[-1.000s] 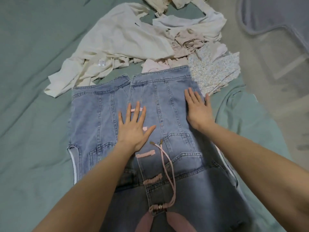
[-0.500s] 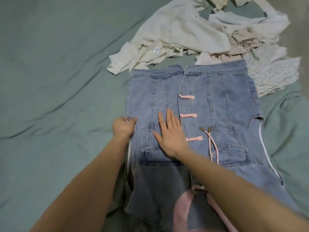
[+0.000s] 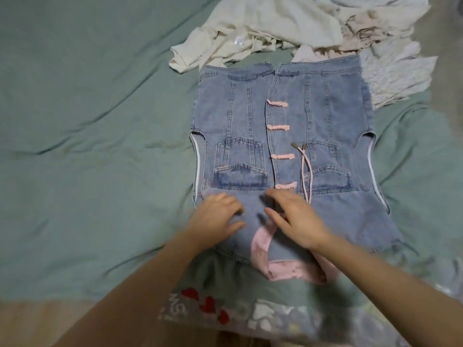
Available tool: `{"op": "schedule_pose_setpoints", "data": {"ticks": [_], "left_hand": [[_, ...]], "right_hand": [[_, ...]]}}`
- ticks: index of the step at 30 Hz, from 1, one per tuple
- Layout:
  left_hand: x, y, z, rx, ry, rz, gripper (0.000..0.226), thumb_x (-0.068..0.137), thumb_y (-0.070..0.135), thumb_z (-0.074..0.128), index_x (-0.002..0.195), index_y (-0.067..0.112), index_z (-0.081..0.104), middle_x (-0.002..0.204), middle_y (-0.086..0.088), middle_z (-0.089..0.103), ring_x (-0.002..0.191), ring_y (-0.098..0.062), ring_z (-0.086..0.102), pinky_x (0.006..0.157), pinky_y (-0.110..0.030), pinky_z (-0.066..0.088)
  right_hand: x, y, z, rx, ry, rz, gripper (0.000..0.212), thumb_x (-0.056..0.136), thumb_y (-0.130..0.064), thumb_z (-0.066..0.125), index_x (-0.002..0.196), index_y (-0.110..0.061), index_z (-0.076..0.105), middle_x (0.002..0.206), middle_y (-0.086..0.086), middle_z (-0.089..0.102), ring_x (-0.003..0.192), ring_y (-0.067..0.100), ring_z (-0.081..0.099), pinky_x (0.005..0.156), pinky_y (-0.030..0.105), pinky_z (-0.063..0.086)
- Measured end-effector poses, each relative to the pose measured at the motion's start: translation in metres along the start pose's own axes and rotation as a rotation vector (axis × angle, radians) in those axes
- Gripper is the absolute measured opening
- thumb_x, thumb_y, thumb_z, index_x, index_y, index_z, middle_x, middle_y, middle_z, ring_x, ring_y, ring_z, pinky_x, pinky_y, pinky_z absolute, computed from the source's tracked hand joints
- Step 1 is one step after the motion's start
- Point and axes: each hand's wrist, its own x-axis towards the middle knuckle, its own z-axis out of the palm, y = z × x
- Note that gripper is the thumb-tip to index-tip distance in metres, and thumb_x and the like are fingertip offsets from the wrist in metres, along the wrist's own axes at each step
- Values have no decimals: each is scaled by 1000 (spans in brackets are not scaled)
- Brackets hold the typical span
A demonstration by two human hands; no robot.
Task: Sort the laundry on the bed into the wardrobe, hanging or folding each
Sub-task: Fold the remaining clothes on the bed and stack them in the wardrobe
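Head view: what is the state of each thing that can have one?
Denim vest: spread flat, front closed.
Pink drawstring: untied, loose.
Pale clothes pile: crumpled, unfolded.
Green bedsheet: wrinkled.
Left hand: on vest, fingers bent.
Right hand: on vest, fingers bent.

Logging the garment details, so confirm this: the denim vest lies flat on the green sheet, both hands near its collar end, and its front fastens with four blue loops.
One error: the loops are pink, not blue, as the head view shows. The denim vest does lie flat on the green sheet, with the left hand and right hand near its collar end.
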Motion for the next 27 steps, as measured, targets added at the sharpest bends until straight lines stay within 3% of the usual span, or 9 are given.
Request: {"op": "schedule_pose_setpoints", "data": {"ticks": [4, 7, 10, 12, 17, 19, 22, 24, 27], "left_hand": [[-42, 39, 28, 170, -104, 57, 66, 73, 79, 41, 101, 25, 65, 92, 7, 61, 84, -15, 56, 76, -26, 31], [-54, 55, 43, 291, -120, 2, 72, 64, 78, 55, 110, 23, 63, 94, 6, 63, 84, -16, 60, 74, -29, 38], [-47, 70, 49, 373, -117, -63, 55, 52, 63, 79, 89, 23, 69, 78, 3, 62, 73, -19, 62, 61, -29, 44], [-41, 80, 49, 377, -78, -121, 37, 62, 56, 79, 74, 22, 72, 73, 3, 61, 71, -20, 61, 52, -27, 41], [-41, 87, 52, 43, -8, -350, 27, 97, 40, 47, 100, 23, 67, 104, 2, 64, 100, -25, 60, 68, -36, 49], [-38, 88, 50, -92, 24, -382, 22, 99, 28, 45, 104, 16, 64, 106, -6, 66, 99, -33, 61, 76, -40, 48], [-39, 92, 46, -185, 14, -354, 18, 99, 13, 47, 101, 9, 64, 102, -16, 65, 96, -35, 58, 79, -38, 40], [-45, 95, 46, -144, -88, -322, 24, 99, 13, 44, 110, 14, 65, 104, -15, 64, 101, -33, 56, 84, -38, 41], [-51, 103, 40, -80, -211, -332, 29, 100, 24, 43, 121, 23, 63, 111, -12, 65, 106, -34, 58, 88, -41, 45]], "right_hand": [[-93, 40, -4, -153, -178, -58, 77, 85, -67, 46, 142, -16, 40, 144, 2, 46, 129, 17, 43, 113, 33, 28], [-141, 78, 3, -351, -212, -84, 88, 74, -64, 61, 140, -9, 43, 142, 8, 49, 128, 20, 47, 112, 33, 29], [-156, 101, 8, -485, -78, -38, 64, 64, -37, 78, 119, -10, 61, 123, 11, 64, 104, 24, 66, 90, 32, 42], [-153, 102, 10, -533, -6, -9, 44, 64, -29, 77, 104, -14, 66, 108, 7, 68, 89, 23, 69, 72, 33, 40], [-139, 90, 22, -541, 14, 74, 23, 76, -27, 54, 94, -17, 65, 99, 2, 67, 93, 25, 65, 58, 31, 48], [-135, 85, 24, -420, 62, 150, 23, 85, -18, 51, 105, -15, 63, 113, 5, 65, 103, 26, 63, 63, 36, 54], [-134, 81, 24, -254, 13, 209, 35, 92, -5, 46, 125, -10, 55, 138, 11, 50, 125, 29, 49, 94, 39, 45], [-135, 81, 21, -263, -91, 174, 39, 93, -2, 42, 130, -6, 51, 135, 16, 49, 128, 30, 43, 100, 38, 37], [-140, 74, 10, -305, -171, 163, 39, 91, 0, 40, 126, -9, 53, 120, 13, 51, 119, 29, 46, 93, 35, 35]]}}
